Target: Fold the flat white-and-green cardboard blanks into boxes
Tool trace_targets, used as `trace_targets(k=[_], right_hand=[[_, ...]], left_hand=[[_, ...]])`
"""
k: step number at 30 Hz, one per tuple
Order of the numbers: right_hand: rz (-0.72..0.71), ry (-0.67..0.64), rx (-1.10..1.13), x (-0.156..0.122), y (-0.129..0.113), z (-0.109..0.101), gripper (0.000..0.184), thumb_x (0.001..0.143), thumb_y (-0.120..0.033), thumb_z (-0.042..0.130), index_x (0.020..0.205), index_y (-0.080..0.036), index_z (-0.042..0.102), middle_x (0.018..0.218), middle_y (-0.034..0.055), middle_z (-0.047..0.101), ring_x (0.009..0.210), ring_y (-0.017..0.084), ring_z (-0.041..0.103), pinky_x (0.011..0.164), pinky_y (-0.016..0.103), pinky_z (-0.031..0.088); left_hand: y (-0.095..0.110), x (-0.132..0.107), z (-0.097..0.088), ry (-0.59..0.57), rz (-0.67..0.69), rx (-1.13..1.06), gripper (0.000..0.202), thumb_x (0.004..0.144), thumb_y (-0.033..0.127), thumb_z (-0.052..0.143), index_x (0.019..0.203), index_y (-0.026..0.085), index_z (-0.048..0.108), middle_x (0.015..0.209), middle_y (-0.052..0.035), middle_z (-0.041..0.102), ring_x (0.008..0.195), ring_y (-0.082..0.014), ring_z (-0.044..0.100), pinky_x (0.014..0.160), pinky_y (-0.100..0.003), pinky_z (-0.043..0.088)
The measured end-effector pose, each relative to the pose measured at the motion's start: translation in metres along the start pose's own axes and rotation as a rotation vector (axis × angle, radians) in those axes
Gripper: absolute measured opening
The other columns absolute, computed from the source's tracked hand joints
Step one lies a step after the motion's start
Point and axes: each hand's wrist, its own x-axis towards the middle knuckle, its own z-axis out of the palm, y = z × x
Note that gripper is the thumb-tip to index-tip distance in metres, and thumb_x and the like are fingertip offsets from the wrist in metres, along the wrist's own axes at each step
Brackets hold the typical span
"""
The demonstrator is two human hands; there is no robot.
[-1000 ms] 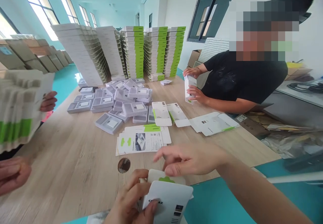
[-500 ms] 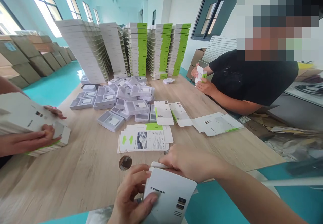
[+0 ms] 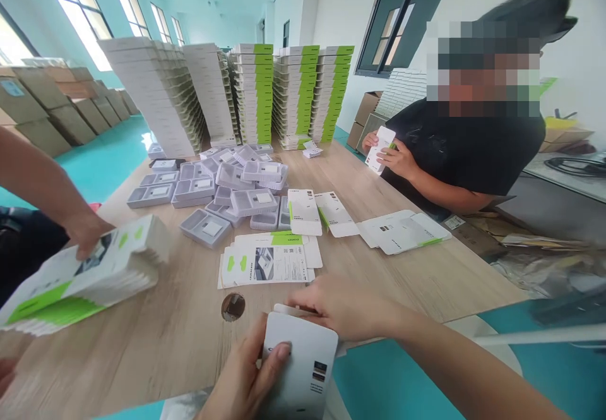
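My left hand (image 3: 249, 372) grips a white flat cardboard box (image 3: 303, 357) at the table's near edge, its thumb pressed on the printed face. Behind it shows the edge of at least one more white card. My right hand (image 3: 343, 306) is closed around the far upper edge of these cards, its fingertips partly hidden. Just beyond my hands lies a small pile of flat printed boxes (image 3: 284, 263) with green marks. More flat boxes, a pair (image 3: 305, 213) and a spread group (image 3: 402, 234), rest to the right of the plastic trays (image 3: 258, 202).
Tall stacks of white and green boxes (image 3: 253, 95) stand at the table's back. On the left, a co-worker's hand (image 3: 89, 234) presses on a bundle of flat boxes (image 3: 113, 275). Another person (image 3: 454, 148) at the right holds a box (image 3: 381, 148). A round hole (image 3: 233, 306) pierces the tabletop.
My hands and the held box have shifted slightly left, with my left thumb higher on its face. The left co-worker's bundle now lies on the table, turned, under one hand.
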Motion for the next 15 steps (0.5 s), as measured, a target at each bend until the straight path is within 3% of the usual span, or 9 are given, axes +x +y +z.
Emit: trace_targets(k=[2, 4, 8, 11, 15], right_hand=[[-0.012, 0.029, 0.277, -0.007, 0.014, 0.001, 0.035, 0.100, -0.033, 0.061, 0.132, -0.020, 0.067, 0.078, -0.0023, 0.066, 0.066, 0.013, 0.057, 0.061, 0.024, 0.041], [-0.045, 0.036, 0.548, -0.014, 0.033, 0.001, 0.052, 0.102, -0.046, 0.061, 0.146, -0.019, 0.056, 0.089, 0.0018, 0.070, 0.075, 0.016, 0.066, 0.072, 0.028, 0.051], [-0.141, -0.105, 0.751, -0.026, 0.061, 0.003, 0.061, 0.090, -0.061, 0.074, 0.133, -0.019, 0.065, 0.112, 0.0096, 0.072, 0.090, 0.020, 0.074, 0.084, 0.034, 0.057], [-0.126, -0.171, 0.599, -0.025, 0.063, 0.005, 0.054, 0.082, -0.048, 0.085, 0.127, -0.021, 0.073, 0.121, 0.0092, 0.073, 0.099, 0.022, 0.073, 0.087, 0.033, 0.055], [-0.123, -0.129, 0.367, -0.012, 0.052, 0.006, 0.020, 0.090, -0.026, 0.069, 0.104, -0.019, 0.082, 0.105, 0.0058, 0.072, 0.093, 0.019, 0.068, 0.084, 0.031, 0.050]], left_hand=[[-0.002, -0.003, 0.001, 0.071, -0.030, -0.047, 0.050, 0.100, 0.067, 0.055, 0.110, 0.021, 0.071, 0.089, -0.0024, 0.074, 0.082, -0.0208, 0.064, 0.073, -0.027, 0.048], [-0.004, -0.006, 0.001, 0.112, -0.055, -0.102, 0.054, 0.095, 0.071, 0.059, 0.106, 0.020, 0.073, 0.085, -0.0014, 0.071, 0.081, -0.0213, 0.064, 0.072, -0.026, 0.049], [-0.007, -0.011, -0.002, 0.184, -0.098, -0.164, 0.062, 0.088, 0.077, 0.065, 0.106, 0.020, 0.079, 0.083, -0.0019, 0.072, 0.083, -0.0219, 0.064, 0.076, -0.026, 0.051], [-0.010, -0.013, -0.001, 0.207, -0.088, -0.168, 0.063, 0.087, 0.078, 0.066, 0.110, 0.021, 0.082, 0.091, -0.0037, 0.076, 0.082, -0.0208, 0.061, 0.082, -0.027, 0.053], [-0.011, -0.011, 0.001, 0.227, -0.023, -0.128, 0.061, 0.088, 0.076, 0.067, 0.111, 0.022, 0.084, 0.096, -0.0052, 0.078, 0.086, -0.0223, 0.064, 0.082, -0.028, 0.054]])
